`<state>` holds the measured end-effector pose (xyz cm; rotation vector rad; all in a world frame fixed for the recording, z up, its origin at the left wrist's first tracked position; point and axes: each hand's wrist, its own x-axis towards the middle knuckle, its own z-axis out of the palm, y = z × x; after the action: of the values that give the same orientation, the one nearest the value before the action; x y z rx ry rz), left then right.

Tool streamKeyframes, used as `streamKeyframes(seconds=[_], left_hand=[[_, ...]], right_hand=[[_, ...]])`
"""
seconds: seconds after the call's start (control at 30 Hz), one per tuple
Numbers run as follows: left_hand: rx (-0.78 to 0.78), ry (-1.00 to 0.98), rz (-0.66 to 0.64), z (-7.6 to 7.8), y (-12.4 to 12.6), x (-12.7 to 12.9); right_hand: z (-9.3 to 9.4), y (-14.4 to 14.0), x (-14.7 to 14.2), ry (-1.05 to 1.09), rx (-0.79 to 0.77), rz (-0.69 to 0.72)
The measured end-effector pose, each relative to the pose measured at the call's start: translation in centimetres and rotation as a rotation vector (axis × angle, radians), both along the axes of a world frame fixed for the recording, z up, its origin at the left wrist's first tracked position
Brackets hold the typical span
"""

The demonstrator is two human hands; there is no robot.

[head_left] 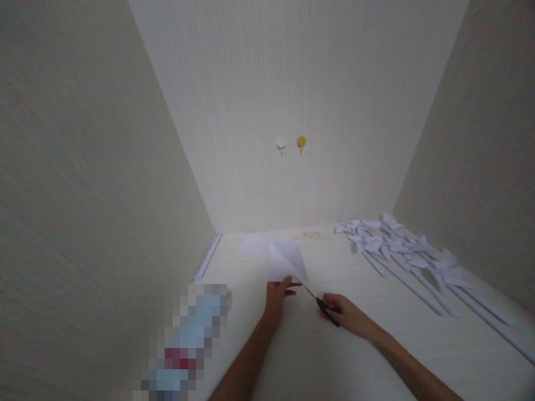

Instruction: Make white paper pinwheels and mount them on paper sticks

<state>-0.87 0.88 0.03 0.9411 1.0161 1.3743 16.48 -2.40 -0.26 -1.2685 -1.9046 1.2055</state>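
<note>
Three pale walls, matt with a fine vertical grain, are seen closing round a light table with a smooth, faintly streaked top.

At the right side of the table a heap of paper pinwheels is laid out: white folded heads on long thin rolled paper sticks, overlapping one another.

A pixelated upright shape, blue-white with a red band, is seen at the lower left; what it is cannot be told.

Near the middle, a white folded sheet is lifted off the table, its creases forming triangles. A flat square of paper lies just behind it.

The left hand is closed in a pinch on the sheet's lower edge.

The right hand is clenched round the dark handles of the scissors; the thin blades reach up to the sheet's lower corner. How far the blades are parted cannot be told.

Two small wall hooks, one white and one yellow, are fixed side by side on the far wall.
</note>
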Motion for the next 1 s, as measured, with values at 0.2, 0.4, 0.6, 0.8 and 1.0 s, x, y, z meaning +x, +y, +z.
streamKeyframes(seconds=[0.2,0.4,0.6,0.8,1.0], left_hand=[[-0.019,-0.035,0.03,-0.1,0.3,-0.4],[-0.037,-0.048,0.06,-0.4,0.5,-0.5],[-0.034,-0.06,0.03,-0.3,0.5,-0.3],[-0.048,-0.067,0.046,-0.3,0.5,-0.2],[-0.036,-0.079,0.045,-0.5,0.6,-0.2]], right_hand=[[0.6,-0.2,-0.1,0.027,-0.023,0.01],[0.7,-0.1,-0.1,0.044,-0.031,0.03],[0.6,-0.1,0.0,0.051,-0.023,0.033],[1.1,-0.3,-0.1,0.079,-0.056,0.041],[1.0,-0.2,-0.1,0.072,-0.038,0.037]])
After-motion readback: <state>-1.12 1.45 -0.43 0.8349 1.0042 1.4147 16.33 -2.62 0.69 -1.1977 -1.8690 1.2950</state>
